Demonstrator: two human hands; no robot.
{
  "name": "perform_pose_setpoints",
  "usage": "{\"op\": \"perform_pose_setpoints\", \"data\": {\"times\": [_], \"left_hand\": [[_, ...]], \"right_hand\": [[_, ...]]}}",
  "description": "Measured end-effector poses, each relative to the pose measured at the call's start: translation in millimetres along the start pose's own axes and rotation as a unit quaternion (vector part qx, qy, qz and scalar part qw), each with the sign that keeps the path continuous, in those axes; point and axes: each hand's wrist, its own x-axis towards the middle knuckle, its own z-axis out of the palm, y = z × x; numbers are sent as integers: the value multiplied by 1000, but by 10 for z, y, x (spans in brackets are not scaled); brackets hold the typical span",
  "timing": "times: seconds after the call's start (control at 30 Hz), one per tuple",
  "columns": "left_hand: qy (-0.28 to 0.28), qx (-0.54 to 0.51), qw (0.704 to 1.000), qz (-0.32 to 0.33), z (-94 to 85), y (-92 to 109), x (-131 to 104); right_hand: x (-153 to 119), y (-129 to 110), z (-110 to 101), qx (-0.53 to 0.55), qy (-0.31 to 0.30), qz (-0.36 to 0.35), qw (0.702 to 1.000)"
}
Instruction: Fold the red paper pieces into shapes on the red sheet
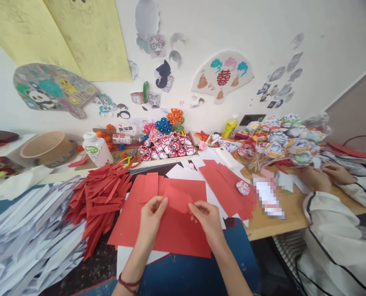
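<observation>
Between both hands a small red paper piece (178,198) is held above a larger red sheet (183,236). My left hand (152,211) pinches its left edge between thumb and fingers. At its right edge, my right hand (205,216) pinches the corner the same way. Behind my left hand, narrower red pieces (152,183) lie on the large sheet. White paper (127,255) sticks out under the red sheet. To the left are a heap of folded red strips (101,197) and a big pile of folded white strips (37,242).
A white bottle (97,150), yellow-handled scissors (132,161) and red-white paper flowers (167,147) stand or lie at the back. On the right, a person's hands (316,179) are near bundled paper flowers (281,142). More red sheets (222,187) lie beside my right hand.
</observation>
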Motion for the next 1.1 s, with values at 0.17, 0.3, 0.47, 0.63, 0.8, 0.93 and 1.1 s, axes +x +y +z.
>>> {"op": "perform_pose_setpoints", "data": {"times": [0.17,0.3,0.47,0.63,0.8,0.93,1.1], "left_hand": [[-28,154,986,55,-81,0,231],[-114,301,944,71,-115,72,457],[-170,402,892,116,-6,89,637],[-136,460,872,98,182,23,621],[-32,537,831,140,349,-59,472],[19,570,792,220,401,-138,394],[19,561,768,308,327,-185,369]], "right_hand": [[-71,13,-164,-164,-128,-19,978],[85,-2,-169,-288,-35,-71,954],[460,77,-5,-308,-30,-73,948],[663,221,158,-358,6,-84,930],[622,313,202,-355,46,-118,926],[570,329,196,-365,45,-143,919],[559,382,182,-378,20,-209,902]]}}
